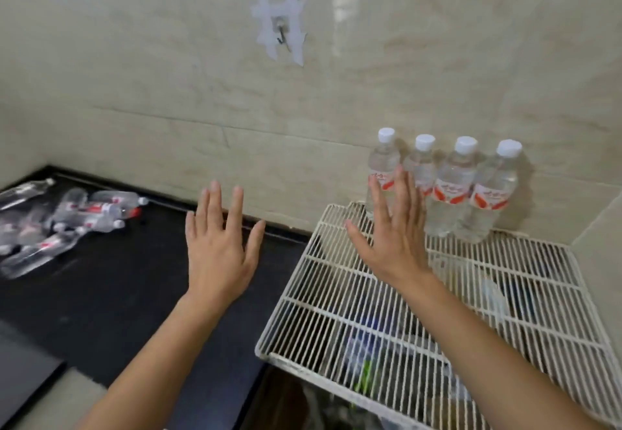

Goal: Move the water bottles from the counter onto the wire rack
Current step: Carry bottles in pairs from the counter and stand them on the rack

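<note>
Presently our left hand (218, 254) and right hand (393, 234) hover spread, empty; clear plastic red-labelled water bottles (84, 214) on the black bench (134, 278) look slick, thin-walled: we would grip mid-label.

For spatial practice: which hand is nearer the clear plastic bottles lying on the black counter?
Left. The left hand hovers right of the lying bottles; the right hand is farther right.

Wire rack (336, 312): rear edge occupied by four upright bottles (452, 190), front grid unobstructed. Counter (117, 288): left end blocked by lying bottles (94, 211).
</note>
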